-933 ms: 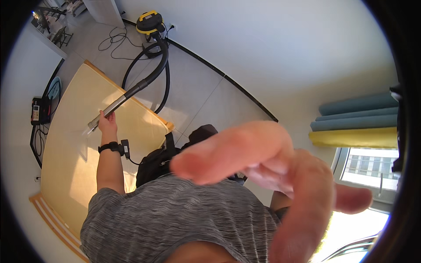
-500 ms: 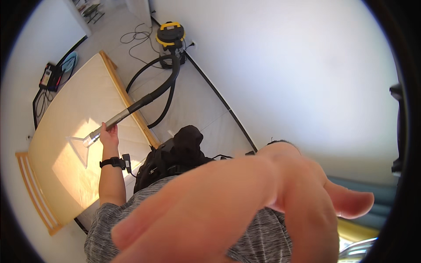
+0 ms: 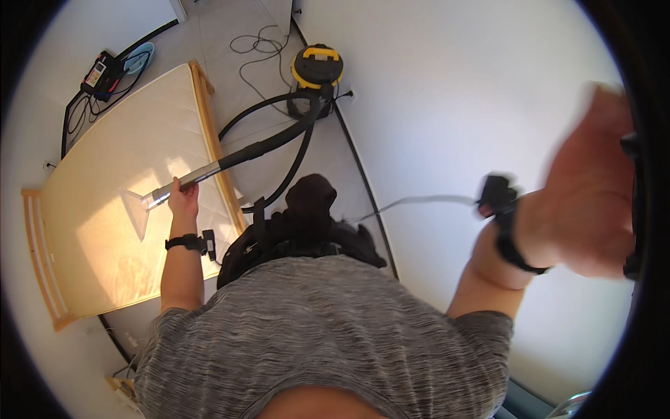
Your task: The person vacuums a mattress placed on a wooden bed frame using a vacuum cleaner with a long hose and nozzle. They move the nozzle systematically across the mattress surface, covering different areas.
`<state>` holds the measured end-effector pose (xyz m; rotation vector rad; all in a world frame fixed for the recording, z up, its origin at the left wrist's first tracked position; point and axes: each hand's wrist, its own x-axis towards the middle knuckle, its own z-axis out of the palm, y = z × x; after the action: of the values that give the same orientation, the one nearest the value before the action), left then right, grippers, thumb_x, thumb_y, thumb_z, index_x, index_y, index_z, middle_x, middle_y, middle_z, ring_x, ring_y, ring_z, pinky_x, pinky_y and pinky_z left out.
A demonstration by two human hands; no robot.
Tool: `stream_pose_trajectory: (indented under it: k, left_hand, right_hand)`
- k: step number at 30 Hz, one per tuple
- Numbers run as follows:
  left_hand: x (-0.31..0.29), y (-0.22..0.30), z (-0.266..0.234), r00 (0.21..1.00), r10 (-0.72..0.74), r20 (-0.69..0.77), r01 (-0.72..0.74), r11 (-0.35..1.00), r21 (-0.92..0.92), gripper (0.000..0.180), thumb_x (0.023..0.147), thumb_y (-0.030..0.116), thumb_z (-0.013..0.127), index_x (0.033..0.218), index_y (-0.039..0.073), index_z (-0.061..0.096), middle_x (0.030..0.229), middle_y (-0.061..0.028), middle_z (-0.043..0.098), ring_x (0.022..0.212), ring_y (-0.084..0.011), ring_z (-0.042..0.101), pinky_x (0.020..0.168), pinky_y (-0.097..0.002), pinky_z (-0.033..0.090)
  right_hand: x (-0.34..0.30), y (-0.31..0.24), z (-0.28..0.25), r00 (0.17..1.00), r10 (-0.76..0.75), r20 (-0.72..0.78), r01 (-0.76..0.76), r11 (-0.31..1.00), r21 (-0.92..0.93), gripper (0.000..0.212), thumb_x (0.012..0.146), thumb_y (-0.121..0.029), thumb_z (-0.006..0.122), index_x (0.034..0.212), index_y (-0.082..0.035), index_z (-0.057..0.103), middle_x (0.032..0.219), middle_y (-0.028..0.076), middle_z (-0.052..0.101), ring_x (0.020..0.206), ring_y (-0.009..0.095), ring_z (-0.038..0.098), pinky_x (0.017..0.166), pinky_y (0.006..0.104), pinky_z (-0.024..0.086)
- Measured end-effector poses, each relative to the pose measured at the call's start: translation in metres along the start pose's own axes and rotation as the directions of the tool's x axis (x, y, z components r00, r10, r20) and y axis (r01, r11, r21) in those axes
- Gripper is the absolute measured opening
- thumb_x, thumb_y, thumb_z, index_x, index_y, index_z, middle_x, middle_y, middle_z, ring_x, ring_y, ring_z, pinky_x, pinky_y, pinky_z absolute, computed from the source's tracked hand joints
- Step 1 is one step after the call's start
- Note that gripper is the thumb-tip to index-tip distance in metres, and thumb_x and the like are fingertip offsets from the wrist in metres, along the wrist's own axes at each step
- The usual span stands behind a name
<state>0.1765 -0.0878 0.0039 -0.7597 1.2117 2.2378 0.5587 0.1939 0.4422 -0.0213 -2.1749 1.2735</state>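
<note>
Holding wand (image 3: 203, 173), left hand (image 3: 184, 200); right hand (image 3: 592, 199) apart

A head-worn fisheye looks down from close above the grey shirt (image 3: 321, 321).

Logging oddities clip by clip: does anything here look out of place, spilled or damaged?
Only the right hand stands out: it is blurred at the picture's right edge, away from the vacuum tube that the left hand holds. No spill or damage shows.
</note>
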Motion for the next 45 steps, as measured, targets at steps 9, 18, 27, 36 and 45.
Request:
stream_pose_trajectory:
  k: [9, 18, 27, 36, 45]
  left_hand:
    - [-0.008, 0.002, 0.01, 0.989, 0.125, -0.076, -0.125, 0.992, 0.005, 0.028, 0.097, 0.03, 0.064, 0.105, 0.004, 0.058, 0.097, -0.0092, 0.06, 0.094, -0.0263, 0.058, 0.092, -0.0442, 0.049]
    - [-0.044, -0.015, 0.053, 0.944, 0.219, -0.246, -0.234, 0.972, -0.032, 0.025, 0.097, 0.028, 0.065, 0.108, 0.007, 0.057, 0.099, -0.0071, 0.06, 0.09, -0.0246, 0.059, 0.081, -0.0428, 0.05]
    - [-0.058, -0.011, 0.068, 0.926, 0.214, -0.309, -0.229, 0.973, -0.011, 0.025, 0.096, 0.024, 0.065, 0.11, 0.008, 0.053, 0.096, -0.0063, 0.057, 0.087, -0.024, 0.058, 0.083, -0.0449, 0.052]
    - [-0.042, -0.008, 0.057, 0.927, 0.159, -0.341, -0.184, 0.982, -0.042, 0.018, 0.096, 0.029, 0.065, 0.098, 0.012, 0.057, 0.092, -0.0025, 0.057, 0.088, -0.0207, 0.056, 0.085, -0.0421, 0.049]
    - [-0.01, -0.012, 0.034, 0.916, 0.126, -0.38, -0.179, 0.978, -0.108, 0.024, 0.099, 0.021, 0.057, 0.12, 0.01, 0.053, 0.099, -0.0086, 0.061, 0.09, -0.0225, 0.061, 0.075, -0.0435, 0.055]
  right_hand:
    - [0.045, -0.014, -0.064, 0.955, -0.274, -0.113, 0.224, 0.918, -0.328, 0.076, 0.084, -0.069, 0.036, 0.117, -0.006, 0.062, 0.118, 0.021, 0.046, 0.105, 0.03, 0.05, 0.092, 0.0417, 0.04]
    - [0.138, 0.059, -0.159, 0.915, -0.399, -0.065, 0.352, 0.866, -0.355, 0.072, 0.083, -0.065, 0.041, 0.116, -0.005, 0.062, 0.114, 0.019, 0.047, 0.102, 0.028, 0.049, 0.089, 0.04, 0.039]
    - [0.241, 0.099, -0.15, 0.913, -0.406, -0.031, 0.372, 0.862, -0.343, 0.068, 0.082, -0.062, 0.045, 0.114, -0.005, 0.062, 0.11, 0.017, 0.047, 0.098, 0.026, 0.048, 0.086, 0.0383, 0.038]
    - [0.298, 0.106, -0.113, 0.885, -0.465, 0.009, 0.439, 0.829, -0.347, 0.064, 0.081, -0.059, 0.049, 0.113, -0.004, 0.061, 0.107, 0.015, 0.047, 0.094, 0.024, 0.047, 0.083, 0.0366, 0.038]
    - [0.311, 0.15, -0.084, 0.937, -0.349, -0.038, 0.293, 0.838, -0.46, 0.061, 0.08, -0.055, 0.054, 0.111, -0.004, 0.061, 0.103, 0.013, 0.047, 0.091, 0.022, 0.046, 0.081, 0.0349, 0.037]
